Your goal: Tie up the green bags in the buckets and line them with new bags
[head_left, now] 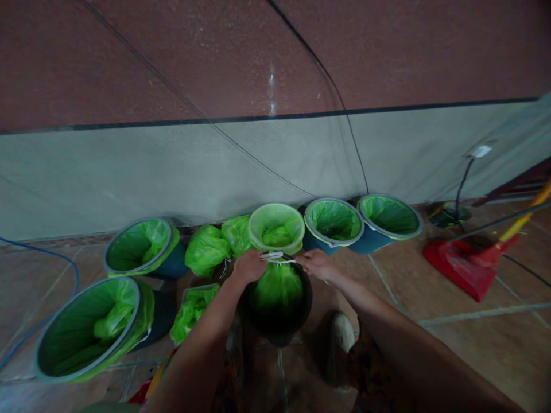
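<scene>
Five lined bins (162,312) stand open by wall (193,172). Green bag (279,289) sits inside dark bin (279,339) on floor (456,350): neck gathering looks largely done, finished knot not discernible, so closure seems incomplete. Bag looks thin, glossy, puffed below neck. Left hand (249,267) and right hand (319,264), fingers closed, pinch white ties (279,261) at neck.

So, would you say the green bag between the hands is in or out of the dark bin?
Mostly in: the green bag bulges inside the dark bin, its white strings up between left hand and right hand.
</scene>
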Motion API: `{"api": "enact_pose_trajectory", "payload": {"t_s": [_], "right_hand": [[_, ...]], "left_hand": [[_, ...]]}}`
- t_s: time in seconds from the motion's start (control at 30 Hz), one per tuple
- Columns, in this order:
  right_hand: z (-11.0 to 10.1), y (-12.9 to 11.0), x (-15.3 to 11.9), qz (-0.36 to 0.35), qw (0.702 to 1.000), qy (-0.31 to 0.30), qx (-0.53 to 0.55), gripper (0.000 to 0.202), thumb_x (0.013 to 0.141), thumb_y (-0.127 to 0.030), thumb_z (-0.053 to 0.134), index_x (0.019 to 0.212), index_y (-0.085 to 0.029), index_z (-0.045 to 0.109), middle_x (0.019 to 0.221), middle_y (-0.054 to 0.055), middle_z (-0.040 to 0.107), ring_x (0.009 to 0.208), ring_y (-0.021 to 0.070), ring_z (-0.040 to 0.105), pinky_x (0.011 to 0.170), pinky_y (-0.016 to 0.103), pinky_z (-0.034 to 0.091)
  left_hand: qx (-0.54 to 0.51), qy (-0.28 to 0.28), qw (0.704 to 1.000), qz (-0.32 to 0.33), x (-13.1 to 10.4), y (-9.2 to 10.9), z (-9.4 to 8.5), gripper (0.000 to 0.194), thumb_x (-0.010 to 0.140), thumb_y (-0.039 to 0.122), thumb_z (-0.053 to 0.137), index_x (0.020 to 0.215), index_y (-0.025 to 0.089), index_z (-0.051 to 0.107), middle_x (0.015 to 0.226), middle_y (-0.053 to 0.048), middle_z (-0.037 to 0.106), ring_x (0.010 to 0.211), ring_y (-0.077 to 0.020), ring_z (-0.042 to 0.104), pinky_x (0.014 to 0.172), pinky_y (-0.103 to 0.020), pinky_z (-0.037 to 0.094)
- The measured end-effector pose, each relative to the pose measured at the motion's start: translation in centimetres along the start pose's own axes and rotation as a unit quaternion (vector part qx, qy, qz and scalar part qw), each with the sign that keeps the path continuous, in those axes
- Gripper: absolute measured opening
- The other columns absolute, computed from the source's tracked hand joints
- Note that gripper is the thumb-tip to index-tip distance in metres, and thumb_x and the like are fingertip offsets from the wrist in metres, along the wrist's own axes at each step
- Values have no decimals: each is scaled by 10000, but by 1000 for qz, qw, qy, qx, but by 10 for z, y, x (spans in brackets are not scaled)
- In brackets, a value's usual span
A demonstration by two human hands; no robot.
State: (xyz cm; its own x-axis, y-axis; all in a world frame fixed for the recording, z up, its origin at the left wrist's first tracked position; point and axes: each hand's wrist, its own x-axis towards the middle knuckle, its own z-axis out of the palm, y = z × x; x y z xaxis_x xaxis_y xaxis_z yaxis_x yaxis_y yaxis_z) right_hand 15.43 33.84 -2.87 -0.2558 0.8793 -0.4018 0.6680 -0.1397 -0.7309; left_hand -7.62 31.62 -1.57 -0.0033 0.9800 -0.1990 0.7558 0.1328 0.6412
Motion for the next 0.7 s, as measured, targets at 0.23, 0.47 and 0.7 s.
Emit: {"api": "enact_pose_trajectory", "payload": {"t_s": [0.23, 0.47, 0.7], "right_hand": [[6, -16, -11, -100, 987, -5, 122, 487, 810, -603, 553, 551, -192, 518, 512, -33, 478, 506, 93, 446, 507, 224, 343], [6, -33, -14, -150, 977, -19, 148, 537, 786, -660, 581, 546, -190, 480, 496, -49, 411, 501, 85, 426, 493, 217, 330], [2, -46, -19, -121, 945, -45, 299, 587, 872, -694, 412, 764, -168, 648, 608, 6, 579, 550, 99, 508, 538, 218, 412]], "left_hand": [[-367, -94, 920, -96, -4, 24, 14, 257, 769, 386, 621, 649, 159, 622, 545, 18, 566, 480, -95, 525, 467, -207, 402], [-404, -150, 902, -6, -7, 28, 17, 212, 654, 330, 727, 686, 151, 616, 578, 40, 556, 523, -79, 502, 537, -217, 405], [-320, -156, 930, 93, -9, 29, 21, 193, 763, 342, 675, 749, 152, 641, 625, 24, 588, 565, -86, 483, 555, -214, 391]]}}
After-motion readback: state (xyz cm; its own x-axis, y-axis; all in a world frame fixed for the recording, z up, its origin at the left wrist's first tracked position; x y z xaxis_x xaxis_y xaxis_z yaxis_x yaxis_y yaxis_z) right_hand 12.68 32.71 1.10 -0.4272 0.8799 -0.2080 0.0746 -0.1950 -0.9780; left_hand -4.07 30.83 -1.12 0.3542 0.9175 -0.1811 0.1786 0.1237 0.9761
